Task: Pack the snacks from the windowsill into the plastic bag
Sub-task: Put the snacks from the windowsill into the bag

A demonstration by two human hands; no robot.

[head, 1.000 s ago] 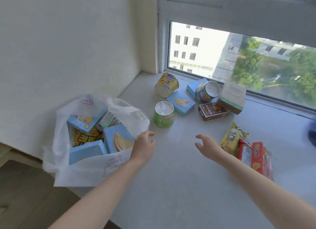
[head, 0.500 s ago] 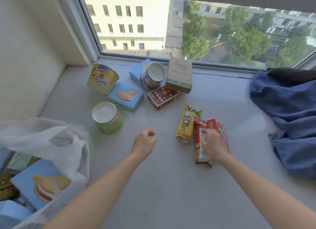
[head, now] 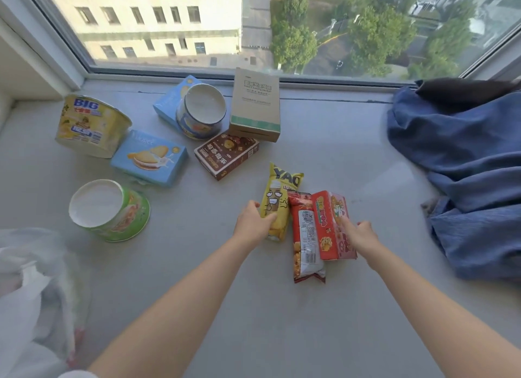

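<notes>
My left hand grips the lower part of a yellow snack packet lying on the grey windowsill. My right hand holds the right side of a red snack box, which stands on edge beside a red snack bag. The white plastic bag sits at the lower left edge; its contents are blurred. Further back lie a green cup, a yellow cup, a blue biscuit box, a brown box, a blue cup and a kraft box.
A blue cloth is heaped on the right of the sill, with a dark garment on top. A second blue box lies under the blue cup. The window frame runs along the back.
The view has closed in on the sill. My left hand has moved right onto the yellow packet. My right hand has shifted from the red bag to the red box, now stood on edge.
</notes>
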